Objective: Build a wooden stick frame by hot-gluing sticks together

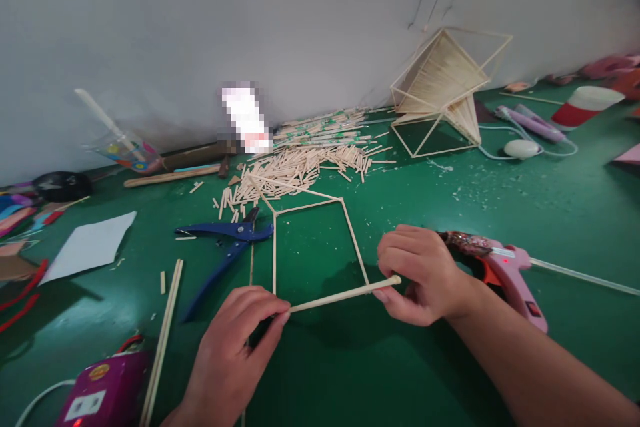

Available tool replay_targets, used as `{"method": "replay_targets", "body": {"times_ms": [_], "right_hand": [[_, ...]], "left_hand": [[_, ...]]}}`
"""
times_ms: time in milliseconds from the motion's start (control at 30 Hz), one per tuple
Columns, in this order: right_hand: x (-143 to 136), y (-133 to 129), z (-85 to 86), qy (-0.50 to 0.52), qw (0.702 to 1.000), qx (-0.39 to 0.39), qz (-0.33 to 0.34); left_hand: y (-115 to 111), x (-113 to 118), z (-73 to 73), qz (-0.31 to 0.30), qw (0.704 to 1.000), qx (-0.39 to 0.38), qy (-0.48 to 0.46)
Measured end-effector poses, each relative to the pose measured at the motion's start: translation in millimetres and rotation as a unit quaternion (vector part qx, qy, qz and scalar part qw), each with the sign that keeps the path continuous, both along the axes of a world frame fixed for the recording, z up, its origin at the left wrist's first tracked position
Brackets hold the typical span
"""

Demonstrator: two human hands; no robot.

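A thin wooden stick frame [355, 240] stands out over the green table, its near side a longer, thicker-looking wooden stick [327, 298]. My left hand [237, 333] pinches the left end of that stick between thumb and fingers, at the frame's near left corner. Close to the stick's right end, my right hand [425, 273] is closed around it, thumb below and fingers curled above. Just left of the frame lie blue-handled cutters [235, 232]. A pink hot glue gun [515, 273] rests behind my right wrist, with a glue stick in its back.
Cut stick pieces [305, 170] are piled towards the wall. A larger stick structure [440, 93] stands at the back right, near a red and white cup [587, 108]. Long sticks [164, 340] and a purple power socket [107, 387] lie at left, with white paper [90, 245] beyond.
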State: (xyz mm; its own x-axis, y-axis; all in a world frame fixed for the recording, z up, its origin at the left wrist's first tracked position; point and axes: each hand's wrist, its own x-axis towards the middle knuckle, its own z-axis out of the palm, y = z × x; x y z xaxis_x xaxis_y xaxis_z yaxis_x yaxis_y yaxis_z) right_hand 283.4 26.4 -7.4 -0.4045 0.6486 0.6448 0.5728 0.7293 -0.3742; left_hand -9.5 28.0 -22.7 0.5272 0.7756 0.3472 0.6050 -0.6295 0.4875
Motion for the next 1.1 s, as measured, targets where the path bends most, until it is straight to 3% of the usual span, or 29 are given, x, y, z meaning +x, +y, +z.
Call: {"method": "replay_targets", "body": {"times_ms": [1100], "right_hand": [[-2.9,2.2,0.0,0.003,0.999,-0.035,0.012]], "left_hand": [[-0.1,0.3,2.2,0.002,1.0,0.008,0.004]]}}
